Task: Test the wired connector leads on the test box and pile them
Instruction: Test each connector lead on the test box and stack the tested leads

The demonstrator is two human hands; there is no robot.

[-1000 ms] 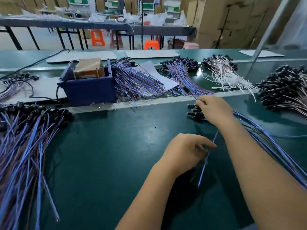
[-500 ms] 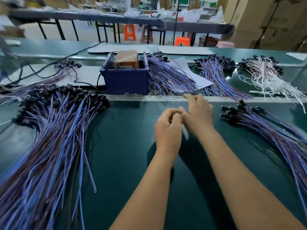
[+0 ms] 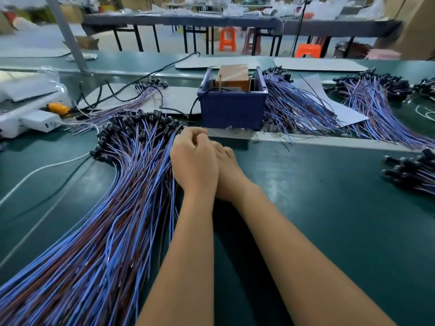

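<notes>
Test box [image 3: 231,109]: dark blue open-topped bin, upright at far edge of green mat, orange-brown block inside, black cable trailing from left side

Large pile of leads [image 3: 113,208]: blue and brown wires with black connector heads, fanned left of box, heads at far end, tails running toward near-left corner

Second bundle [image 3: 296,109] just right of box, touching its side

Smaller heap [image 3: 409,170] at right edge, heads pointing left

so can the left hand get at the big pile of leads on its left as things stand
Probably yes: the left hand sits right beside the big pile of leads, with nothing between them. Its curled fingers may hold a lead, though that is hidden.
</notes>
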